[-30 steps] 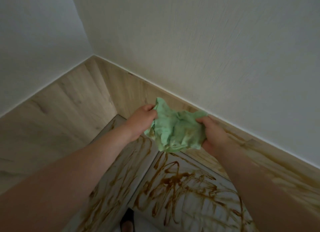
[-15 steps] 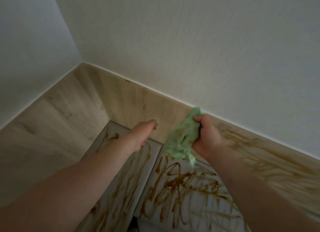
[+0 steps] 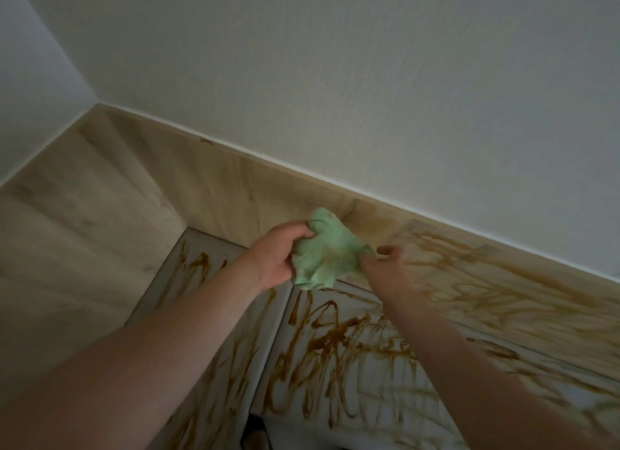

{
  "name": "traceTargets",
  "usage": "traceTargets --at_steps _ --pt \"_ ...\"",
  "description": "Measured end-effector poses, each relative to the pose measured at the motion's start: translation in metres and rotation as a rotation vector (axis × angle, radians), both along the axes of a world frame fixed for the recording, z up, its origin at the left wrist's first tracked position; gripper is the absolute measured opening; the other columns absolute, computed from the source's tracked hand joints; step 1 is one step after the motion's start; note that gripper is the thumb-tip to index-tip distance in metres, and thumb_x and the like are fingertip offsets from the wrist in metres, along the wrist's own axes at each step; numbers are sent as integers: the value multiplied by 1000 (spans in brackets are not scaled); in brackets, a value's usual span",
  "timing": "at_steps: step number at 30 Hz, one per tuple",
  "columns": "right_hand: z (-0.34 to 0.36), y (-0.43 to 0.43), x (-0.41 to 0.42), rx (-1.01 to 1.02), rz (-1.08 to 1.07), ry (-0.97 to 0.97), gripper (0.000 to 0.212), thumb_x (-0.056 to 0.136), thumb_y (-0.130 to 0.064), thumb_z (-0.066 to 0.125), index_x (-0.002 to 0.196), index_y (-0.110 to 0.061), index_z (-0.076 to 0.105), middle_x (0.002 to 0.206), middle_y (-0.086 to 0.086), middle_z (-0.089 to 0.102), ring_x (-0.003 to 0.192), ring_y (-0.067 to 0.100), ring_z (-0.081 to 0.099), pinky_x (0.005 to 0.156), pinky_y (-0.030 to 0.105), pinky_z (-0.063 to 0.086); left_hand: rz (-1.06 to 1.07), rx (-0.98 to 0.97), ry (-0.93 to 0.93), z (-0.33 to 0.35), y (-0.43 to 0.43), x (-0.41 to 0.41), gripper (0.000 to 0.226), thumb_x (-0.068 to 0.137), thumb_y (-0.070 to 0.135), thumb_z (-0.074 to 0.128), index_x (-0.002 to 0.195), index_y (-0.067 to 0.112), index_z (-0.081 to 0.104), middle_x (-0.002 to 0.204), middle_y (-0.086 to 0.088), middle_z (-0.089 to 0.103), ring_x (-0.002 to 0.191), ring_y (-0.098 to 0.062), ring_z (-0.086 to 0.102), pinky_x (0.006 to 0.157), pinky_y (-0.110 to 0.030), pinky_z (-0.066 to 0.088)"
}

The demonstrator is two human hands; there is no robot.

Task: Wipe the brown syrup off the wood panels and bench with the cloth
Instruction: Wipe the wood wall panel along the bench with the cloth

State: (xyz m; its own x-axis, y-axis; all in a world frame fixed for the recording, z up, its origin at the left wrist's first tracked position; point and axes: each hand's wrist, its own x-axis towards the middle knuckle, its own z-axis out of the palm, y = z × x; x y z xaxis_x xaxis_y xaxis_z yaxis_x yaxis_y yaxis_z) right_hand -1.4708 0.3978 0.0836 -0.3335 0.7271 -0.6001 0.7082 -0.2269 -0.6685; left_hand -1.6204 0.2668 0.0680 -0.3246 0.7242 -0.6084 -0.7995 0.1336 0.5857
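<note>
A crumpled green cloth (image 3: 323,251), stained brown in places, is held up in front of the back wood panel (image 3: 235,184). My left hand (image 3: 278,255) grips its left side with curled fingers. My right hand (image 3: 385,265), blurred, pinches the cloth's right corner. Brown syrup (image 3: 339,342) is scribbled over the white bench top (image 3: 375,376) below my arms. More syrup streaks (image 3: 486,282) run along the wood panel to the right. The left wood panel (image 3: 77,221) looks free of syrup.
White walls (image 3: 369,80) rise above the panels and meet in a corner at upper left. A seam (image 3: 271,335) divides the bench top into two sections. A dark shoe and foot (image 3: 253,436) show at the bottom edge.
My left hand, free half a second ago, has come back onto the cloth and grips it. The cloth has moved left, now bunched between both hands. The view has shifted right.
</note>
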Motion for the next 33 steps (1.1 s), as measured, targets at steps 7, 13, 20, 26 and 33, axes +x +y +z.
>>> traceTargets --at_steps 7,13,20,26,33 --pt "-33 -11 9 -534 -5 443 44 99 -46 66 132 -18 63 127 7 71 112 28 72 92 47 60 -73 -125 81 -11 16 11 32 100 18 58 120 -5 68 114 -24 70 105 -36 69 98 -47 54" --pt "-16 10 2 -473 -128 471 37 102 -33 64 122 -2 68 110 14 78 102 30 76 89 47 61 -123 -60 -84 -19 17 23 40 88 27 66 120 3 68 115 -21 67 106 -33 65 100 -47 53" --pt "15 27 -19 -892 -545 896 38 98 -9 58 130 11 60 127 25 66 118 33 67 94 36 59 278 366 -201 -5 48 14 37 94 11 63 127 -4 59 120 -17 66 114 -26 63 106 -35 48" --pt "-2 29 -39 -728 -490 883 23 101 0 58 119 8 68 117 18 75 109 24 74 88 29 61 289 9 302 -16 72 7 28 88 8 69 105 -14 69 93 -23 70 89 -31 69 81 -38 57" --pt "-84 27 -63 -641 -610 611 19 95 10 59 112 10 67 114 24 71 96 31 73 65 28 61 285 -456 326 -97 81 -3 25 76 15 78 82 -7 71 80 -16 74 76 -28 69 68 -40 57"
